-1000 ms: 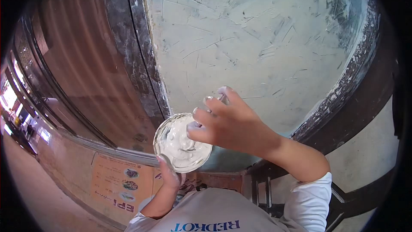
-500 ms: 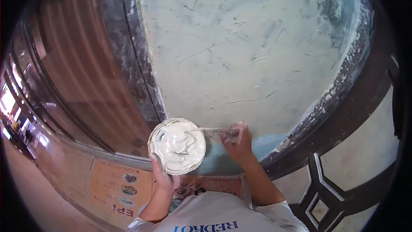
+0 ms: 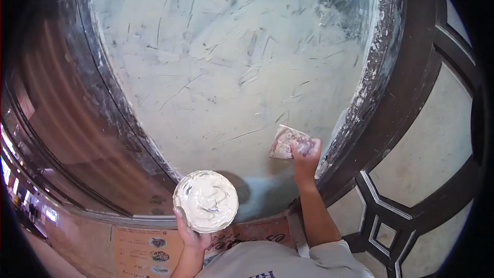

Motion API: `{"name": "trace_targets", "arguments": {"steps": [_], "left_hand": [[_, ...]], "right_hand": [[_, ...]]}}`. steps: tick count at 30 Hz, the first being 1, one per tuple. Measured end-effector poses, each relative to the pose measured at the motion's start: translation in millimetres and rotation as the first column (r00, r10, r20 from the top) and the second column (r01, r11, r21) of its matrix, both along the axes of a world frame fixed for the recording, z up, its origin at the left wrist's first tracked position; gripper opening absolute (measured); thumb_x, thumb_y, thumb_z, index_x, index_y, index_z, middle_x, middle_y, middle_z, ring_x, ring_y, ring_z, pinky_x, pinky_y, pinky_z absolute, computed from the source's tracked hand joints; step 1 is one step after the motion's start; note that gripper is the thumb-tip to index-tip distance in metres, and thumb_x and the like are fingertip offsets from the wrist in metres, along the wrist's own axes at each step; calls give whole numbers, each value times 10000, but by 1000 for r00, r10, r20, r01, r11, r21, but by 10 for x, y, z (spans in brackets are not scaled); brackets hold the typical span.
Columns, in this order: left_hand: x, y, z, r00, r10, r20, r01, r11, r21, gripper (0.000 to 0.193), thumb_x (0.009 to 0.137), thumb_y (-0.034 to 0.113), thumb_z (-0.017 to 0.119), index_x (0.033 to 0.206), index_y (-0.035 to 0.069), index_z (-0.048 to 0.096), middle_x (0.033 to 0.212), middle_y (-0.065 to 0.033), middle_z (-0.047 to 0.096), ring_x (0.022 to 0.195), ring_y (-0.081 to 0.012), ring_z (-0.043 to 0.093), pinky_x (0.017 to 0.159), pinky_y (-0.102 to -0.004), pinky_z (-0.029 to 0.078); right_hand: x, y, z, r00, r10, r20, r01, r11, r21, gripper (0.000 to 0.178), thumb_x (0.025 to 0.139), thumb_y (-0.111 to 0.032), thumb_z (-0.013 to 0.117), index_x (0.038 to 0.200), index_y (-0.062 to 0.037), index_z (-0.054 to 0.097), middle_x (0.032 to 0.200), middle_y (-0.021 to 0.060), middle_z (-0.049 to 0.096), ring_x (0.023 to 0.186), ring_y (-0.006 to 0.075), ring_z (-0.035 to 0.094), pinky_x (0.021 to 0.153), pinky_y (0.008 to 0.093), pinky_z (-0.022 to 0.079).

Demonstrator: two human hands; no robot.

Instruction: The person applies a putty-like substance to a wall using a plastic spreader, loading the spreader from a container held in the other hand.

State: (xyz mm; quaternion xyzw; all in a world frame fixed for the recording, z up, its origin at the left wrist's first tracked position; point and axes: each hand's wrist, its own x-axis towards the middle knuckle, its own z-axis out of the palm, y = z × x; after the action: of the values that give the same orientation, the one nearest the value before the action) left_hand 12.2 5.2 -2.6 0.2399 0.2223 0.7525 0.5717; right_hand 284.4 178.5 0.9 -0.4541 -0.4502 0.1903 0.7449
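Note:
My left hand grips a round tub of white putty from its lower left side, thumb along the rim. The putty inside is thick and swirled. My right hand is closed round the smeared handle of a putty knife, whose broad, stained blade points left and up. Its blade is close to or against the wall panel; contact I cannot tell for sure. Uneven pale putty with many streaks and ridges covers that panel, and a bluish band shows low down.
A dark, paint-flecked frame edge borders the panel on the right, beside dark woodwork with pale insets. Brown glossy panelling stands at left. Printed orange posters lie below my left arm.
My right hand has moved away from the tub, to the right and up toward the panel, with the knife turned broadside. The view has shifted to the right.

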Motion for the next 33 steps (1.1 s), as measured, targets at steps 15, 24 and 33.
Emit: {"name": "trace_targets", "arguments": {"steps": [15,24,33], "left_hand": [[269,23,-74,999,43,7,-43,998,-43,658,1000,538,374,1465,73,350,1464,-149,430,1310,-327,464,1099,-476,391],[515,81,-88,999,18,-35,-21,997,-72,668,993,558,369,1467,88,354,1475,-132,420,1324,-322,447,1100,-479,382],[714,209,-131,999,-53,-14,51,994,-95,690,981,571,393,1468,83,350,1475,-148,418,1324,-334,444,1109,-479,369]], "right_hand": [[173,232,259,991,-58,117,59,998,2,349,817,-126,754,1045,-13,514,941,101,578,840,181,572,749,340,494],[387,290,143,935,34,352,-25,999,-28,297,888,-114,690,1082,0,496,994,105,580,864,190,581,749,334,501],[432,218,270,951,-89,295,92,996,4,378,826,-212,753,1047,4,535,926,127,604,828,228,596,742,366,496]]}}
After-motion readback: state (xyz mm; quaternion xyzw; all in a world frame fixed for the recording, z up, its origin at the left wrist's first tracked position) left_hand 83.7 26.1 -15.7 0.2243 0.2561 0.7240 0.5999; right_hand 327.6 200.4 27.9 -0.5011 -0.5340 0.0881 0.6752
